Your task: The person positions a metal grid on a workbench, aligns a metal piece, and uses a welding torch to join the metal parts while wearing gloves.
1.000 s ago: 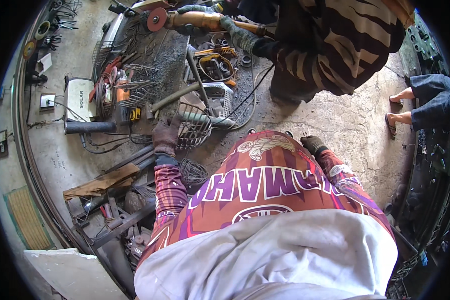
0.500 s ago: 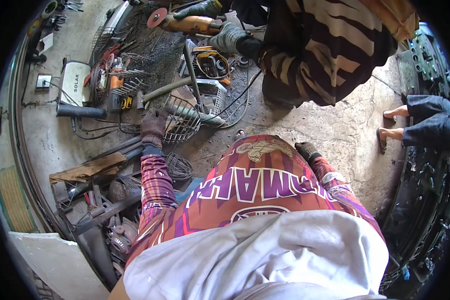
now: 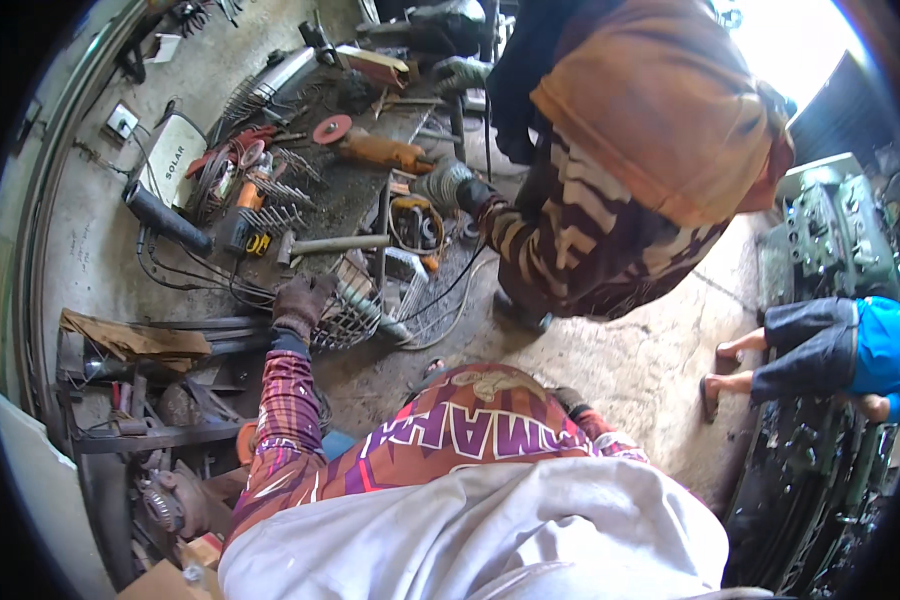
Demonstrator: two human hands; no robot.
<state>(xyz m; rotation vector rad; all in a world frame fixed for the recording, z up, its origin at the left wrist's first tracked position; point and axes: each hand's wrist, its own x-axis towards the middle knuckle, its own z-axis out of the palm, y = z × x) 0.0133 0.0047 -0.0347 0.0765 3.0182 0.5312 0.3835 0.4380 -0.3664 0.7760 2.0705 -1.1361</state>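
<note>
My left hand (image 3: 302, 305), in a brown work glove, is closed over the rim of a wire mesh basket (image 3: 348, 318) lying on the cluttered metal bench. A grey pipe (image 3: 382, 322) runs beside the basket. My right hand (image 3: 572, 401) shows only as a dark gloved tip behind my patterned jersey, near the concrete floor. Across the bench a person in a striped shirt holds an orange angle grinder (image 3: 378, 151) with a gloved hand (image 3: 440, 184).
A hammer (image 3: 330, 244), a black cylinder (image 3: 166, 217), cables, red discs and wire racks crowd the bench. Scrap metal and a wooden board (image 3: 130, 338) lie to my left. Another person's legs (image 3: 770, 365) stand by a dark engine block (image 3: 830, 235) on the right.
The view has swung up and closer to the bench. My left hand stays on the wire basket. The person in the striped shirt now leans further over the bench with the grinder.
</note>
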